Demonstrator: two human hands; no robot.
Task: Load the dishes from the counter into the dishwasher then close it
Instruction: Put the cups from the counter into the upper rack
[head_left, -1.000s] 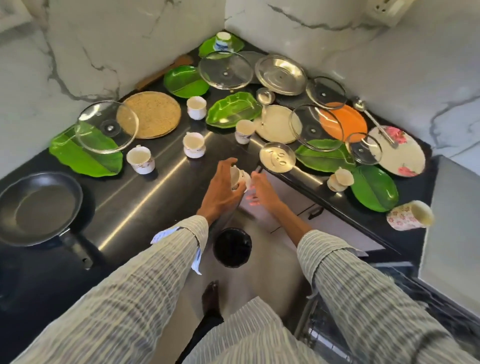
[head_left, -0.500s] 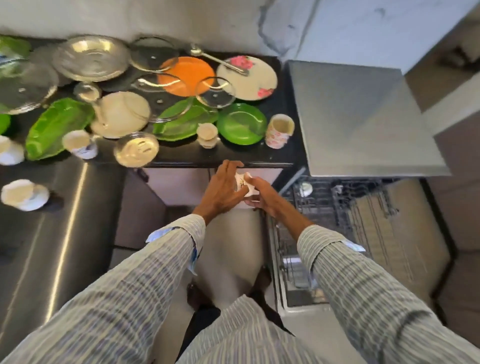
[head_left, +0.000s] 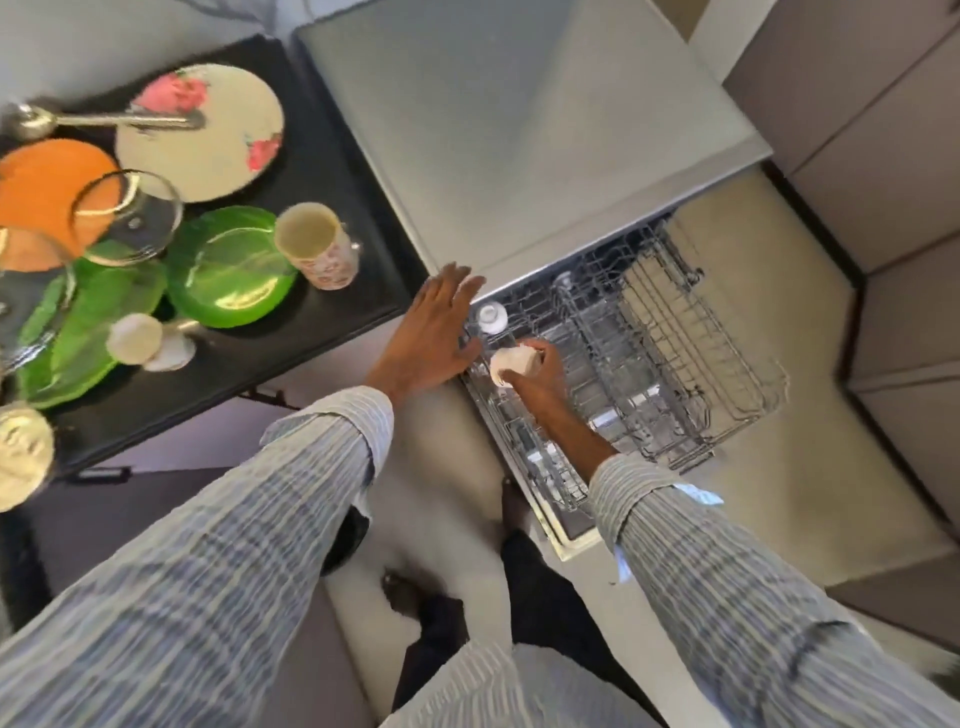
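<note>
Right hand (head_left: 540, 376) is gripping a small white cup (head_left: 511, 365), fingers curled round it, over the dishwasher rack (head_left: 649, 364) beside an inverted cup (head_left: 491, 318) (left hand (head_left: 431, 332) is hovering, fingers spread); best seating it mouth-down between tines.

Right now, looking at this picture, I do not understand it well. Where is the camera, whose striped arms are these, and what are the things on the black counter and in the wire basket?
The camera sits on a person's head and looks down, so the striped sleeves are that person's own arms. There is no machine arm here. The right hand holds a small white cup over the pulled-out wire dishwasher rack. Another small white cup already sits upside down in that rack. The left hand is open and empty, near the rack's edge. On the black counter wait a round flowered plate, a green round plate, an orange plate, a floral mug, a glass lid and a metal ladle.
</note>
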